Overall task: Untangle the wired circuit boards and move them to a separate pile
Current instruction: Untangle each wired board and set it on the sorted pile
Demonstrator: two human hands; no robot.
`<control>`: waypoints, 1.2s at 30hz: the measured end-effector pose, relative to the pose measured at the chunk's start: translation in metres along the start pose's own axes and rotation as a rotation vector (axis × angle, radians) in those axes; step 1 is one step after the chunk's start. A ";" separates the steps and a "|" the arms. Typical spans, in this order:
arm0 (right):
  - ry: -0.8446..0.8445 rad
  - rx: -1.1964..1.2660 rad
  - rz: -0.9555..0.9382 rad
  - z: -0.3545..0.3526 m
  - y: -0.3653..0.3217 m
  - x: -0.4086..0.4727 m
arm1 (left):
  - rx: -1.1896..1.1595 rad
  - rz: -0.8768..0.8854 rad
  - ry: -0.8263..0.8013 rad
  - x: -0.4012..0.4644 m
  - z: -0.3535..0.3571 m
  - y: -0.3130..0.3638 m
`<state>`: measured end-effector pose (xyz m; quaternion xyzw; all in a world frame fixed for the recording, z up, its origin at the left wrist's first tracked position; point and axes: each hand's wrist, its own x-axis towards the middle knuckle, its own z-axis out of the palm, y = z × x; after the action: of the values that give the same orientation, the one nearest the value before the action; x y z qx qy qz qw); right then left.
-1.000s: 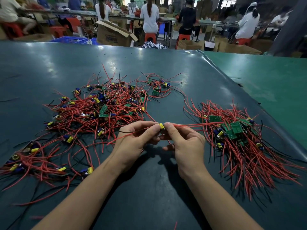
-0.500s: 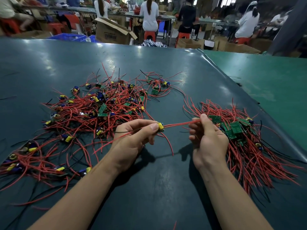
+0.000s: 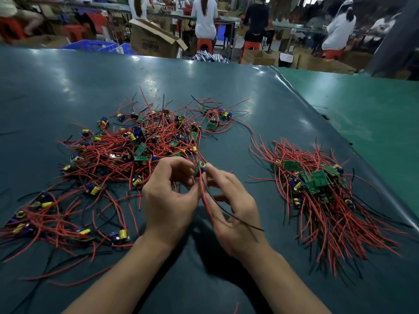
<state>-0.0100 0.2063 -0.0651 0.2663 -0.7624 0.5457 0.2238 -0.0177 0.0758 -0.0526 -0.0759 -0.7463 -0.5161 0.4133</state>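
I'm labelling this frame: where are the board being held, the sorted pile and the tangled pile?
held circuit board (image 3: 200,167), head view, its component side.
sorted pile (image 3: 319,179), head view, green boards.
tangled pile (image 3: 140,150), head view, central board.

The right hand (image 3: 231,200) is smeared by motion, so how its fingers lie on the small circuit board (image 3: 200,168) cannot be told. The tangled pile (image 3: 127,155) runs off the frame's left edge at lower left. Boards deep inside the sorted pile (image 3: 326,196) are buried under red wires. Both forearms are cut off by the bottom edge.
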 end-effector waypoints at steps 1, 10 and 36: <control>-0.030 -0.001 -0.001 -0.001 0.001 0.000 | 0.040 0.044 -0.009 0.001 -0.001 -0.001; 0.365 0.467 0.386 -0.011 -0.002 0.011 | -0.082 0.177 -0.255 -0.011 0.013 0.007; 0.851 0.683 0.672 -0.041 -0.003 0.026 | -0.487 -0.427 -0.112 0.000 0.010 0.016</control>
<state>-0.0255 0.2401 -0.0338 -0.1709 -0.4320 0.8562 0.2262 -0.0146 0.0913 -0.0430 -0.0427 -0.6218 -0.7493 0.2238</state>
